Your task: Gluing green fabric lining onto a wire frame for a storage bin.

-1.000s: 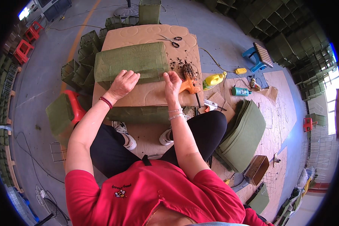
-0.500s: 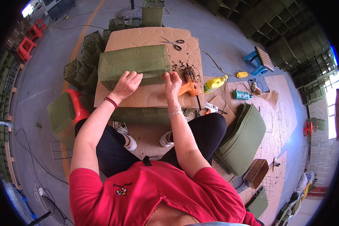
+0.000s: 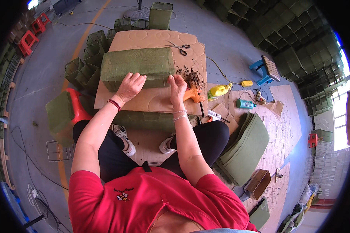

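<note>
A green fabric-covered box (image 3: 138, 61) lies on its side on the cardboard-topped work surface (image 3: 124, 101). At the middle of its near edge, my left hand (image 3: 131, 86) is closed with its fingers pinched on the green fabric. My right hand (image 3: 177, 87) grips the box's near right corner between thumb and fingers. Just right of that hand lies an orange glue gun (image 3: 194, 93), its front end amid dark crumbs of residue. Black-handled scissors (image 3: 179, 47) rest open beyond the box.
Several green boxes (image 3: 90, 75) stand left of the work surface. Stacked green sheets (image 3: 245, 147) lie by my right knee. A yellow bottle (image 3: 218, 91), a teal bottle (image 3: 245, 104) and a blue stool (image 3: 263, 72) are to the right. A red stool (image 3: 78, 106) stands at left.
My view has shifted slightly, moving the scene a little within the picture. Both hands keep their places on the box's near edge.
</note>
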The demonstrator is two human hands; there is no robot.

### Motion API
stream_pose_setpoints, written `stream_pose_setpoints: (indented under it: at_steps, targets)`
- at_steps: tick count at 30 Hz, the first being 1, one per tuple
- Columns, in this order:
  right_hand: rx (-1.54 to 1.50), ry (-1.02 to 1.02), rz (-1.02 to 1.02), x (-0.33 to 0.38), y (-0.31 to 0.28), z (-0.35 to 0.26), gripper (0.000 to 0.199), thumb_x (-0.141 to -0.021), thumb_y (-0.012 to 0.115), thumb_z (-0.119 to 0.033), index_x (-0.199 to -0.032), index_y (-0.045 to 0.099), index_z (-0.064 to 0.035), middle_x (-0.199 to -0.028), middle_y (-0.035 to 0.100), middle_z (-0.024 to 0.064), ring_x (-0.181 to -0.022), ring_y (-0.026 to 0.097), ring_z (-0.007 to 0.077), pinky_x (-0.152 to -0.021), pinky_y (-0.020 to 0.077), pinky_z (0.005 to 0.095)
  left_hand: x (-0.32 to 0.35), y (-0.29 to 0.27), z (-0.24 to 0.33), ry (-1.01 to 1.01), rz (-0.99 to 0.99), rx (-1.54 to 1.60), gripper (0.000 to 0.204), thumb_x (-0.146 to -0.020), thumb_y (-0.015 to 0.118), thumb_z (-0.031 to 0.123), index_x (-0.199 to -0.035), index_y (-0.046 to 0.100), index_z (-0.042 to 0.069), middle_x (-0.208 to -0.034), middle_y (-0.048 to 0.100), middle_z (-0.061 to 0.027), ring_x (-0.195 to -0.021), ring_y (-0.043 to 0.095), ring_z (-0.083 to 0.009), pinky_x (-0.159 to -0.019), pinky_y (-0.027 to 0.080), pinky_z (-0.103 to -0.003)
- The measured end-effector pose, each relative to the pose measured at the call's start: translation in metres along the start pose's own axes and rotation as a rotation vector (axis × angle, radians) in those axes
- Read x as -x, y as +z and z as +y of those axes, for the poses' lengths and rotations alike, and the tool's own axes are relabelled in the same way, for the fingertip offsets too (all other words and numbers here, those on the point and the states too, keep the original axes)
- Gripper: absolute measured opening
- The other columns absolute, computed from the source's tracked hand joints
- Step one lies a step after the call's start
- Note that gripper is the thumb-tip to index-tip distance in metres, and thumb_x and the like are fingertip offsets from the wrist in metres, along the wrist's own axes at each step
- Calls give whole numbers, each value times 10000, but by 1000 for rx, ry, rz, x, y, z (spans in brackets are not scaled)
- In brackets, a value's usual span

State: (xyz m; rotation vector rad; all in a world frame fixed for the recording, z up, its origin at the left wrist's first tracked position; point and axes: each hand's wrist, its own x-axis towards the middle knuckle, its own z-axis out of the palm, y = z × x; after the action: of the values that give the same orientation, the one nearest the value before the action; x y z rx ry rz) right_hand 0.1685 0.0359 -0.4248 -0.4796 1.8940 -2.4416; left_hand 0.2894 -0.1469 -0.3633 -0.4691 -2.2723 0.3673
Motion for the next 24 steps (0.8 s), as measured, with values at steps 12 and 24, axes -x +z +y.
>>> stream_pose_setpoints:
  at_steps: [12,24]
  targets:
    - [154,70,-8,0,-17,-38,158,-827,706,-124,-768,628,0,-692,627,21,-616,544,82,-586,435,225,5,1,-1,-42,8,-11,172,-768,615,107,-913,647,22,-798,497,-17,-792,487,-144,-686,404,-290]
    - [1106,-656,-153,-49,33,-44,532,-946,450,-249,-1398,307,-6,-1453,330,168,-1359,295,289,-1079,230,463,3,4,1,-49,30,-9,115,-772,618,106,-864,639,40,-772,478,-10,-767,480,-145,-670,403,-286]
